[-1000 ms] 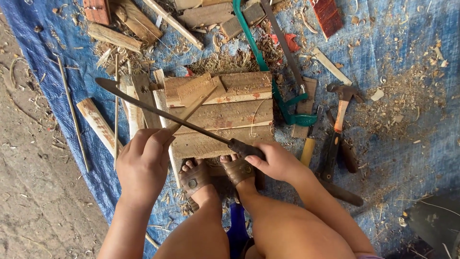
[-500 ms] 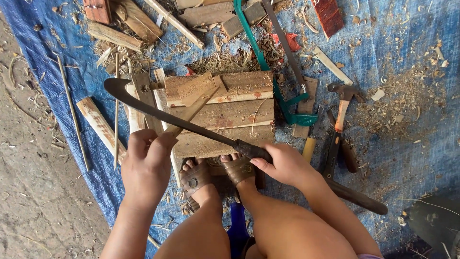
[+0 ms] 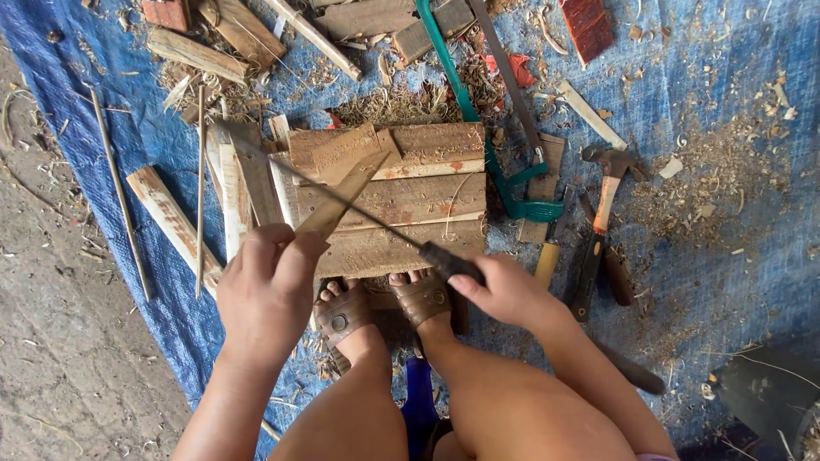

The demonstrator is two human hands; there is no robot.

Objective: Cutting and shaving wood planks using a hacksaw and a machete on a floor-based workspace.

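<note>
Left hand [image 3: 265,294] pinches wood strip [image 3: 342,198] upright on plank block [image 3: 401,209]; right hand [image 3: 504,290] grips knife [image 3: 359,209] across it, braced for shaving.

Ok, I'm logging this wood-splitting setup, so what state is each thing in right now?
Left hand: gripping a thin wood strip, held tilted.
Right hand: closed on the handle of a long knife, blade laid against the strip.
Plank block: lying flat on the blue tarp.
Hammer: lying untouched.
Green saw: lying flat.
</note>
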